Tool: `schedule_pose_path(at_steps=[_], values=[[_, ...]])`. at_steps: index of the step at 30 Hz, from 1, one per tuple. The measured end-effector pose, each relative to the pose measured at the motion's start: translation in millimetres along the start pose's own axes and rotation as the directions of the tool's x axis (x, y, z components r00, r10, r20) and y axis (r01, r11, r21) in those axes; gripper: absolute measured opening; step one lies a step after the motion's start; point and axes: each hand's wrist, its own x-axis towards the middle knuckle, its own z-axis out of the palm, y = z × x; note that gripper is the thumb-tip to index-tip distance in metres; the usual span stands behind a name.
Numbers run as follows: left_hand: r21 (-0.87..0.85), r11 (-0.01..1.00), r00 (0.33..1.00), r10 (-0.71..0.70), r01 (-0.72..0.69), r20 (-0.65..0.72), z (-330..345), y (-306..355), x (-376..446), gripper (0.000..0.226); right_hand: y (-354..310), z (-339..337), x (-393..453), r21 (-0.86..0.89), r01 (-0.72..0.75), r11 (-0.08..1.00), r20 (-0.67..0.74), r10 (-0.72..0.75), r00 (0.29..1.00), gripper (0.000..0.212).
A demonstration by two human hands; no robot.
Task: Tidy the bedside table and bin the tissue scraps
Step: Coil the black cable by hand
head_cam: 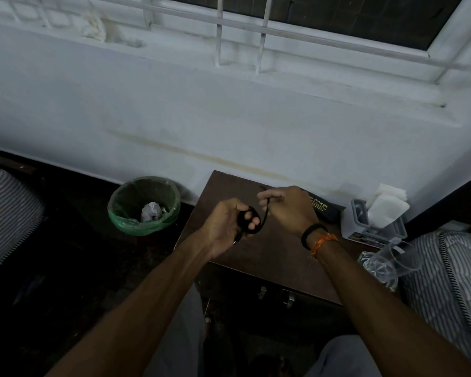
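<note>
Both forearms reached over bedside table (269, 254) | left hand (226, 227) clamped coiled black cable (252, 221) | right hand (286, 205) pinched its free end, up-right of coil

two hands (256, 213), one cable (252, 221), one bin (125, 216), one glass (400, 257).

Dim room, low light. White painted wall (201, 110) fills most of the view, with a yellowish stain streak (201, 156) running diagonally low down. Window (324, 14) up top with white bars (261, 34), dark behind the glass; sill ledge (337, 85) below it. Floor (52, 240) dark, detail hard to make out, possibly tile. Striped mattress (452, 281) at the right edge and striped fabric (6, 213) at the left, likely another bed. Dark wood skirting strip (11, 161) along the wall base on the left
</note>
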Motion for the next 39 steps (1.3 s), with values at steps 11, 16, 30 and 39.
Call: schedule_pose_path(at_steps=[11, 16, 30, 39], values=[[0.175, 0.979, 0.994, 0.107, -0.1, -0.03, 3, -13, 3, 0.016, -10, 1, -6, 0.133, 0.09, 0.987, 0.111, -0.105, 0.988, 0.026], [0.16, 0.986, 0.999, 0.047, -0.05, 0.021, 4, -16, 6, 0.016, -13, 2, -1, 0.093, 0.028, 0.995, 0.159, -0.043, 0.986, 0.036], [-0.174, 0.984, 0.938, 0.094, -0.037, 0.333, -15, -20, -2, 0.065, -20, 24, -36, -0.114, 0.211, 0.971, 0.06, -0.205, 0.977, 0.014], [-0.164, 0.984, 0.993, 0.085, -0.069, 0.086, 1, -16, -3, 0.019, -11, 58, -58, -0.208, 0.112, 0.972, -0.129, -0.141, 0.982, 0.029]])
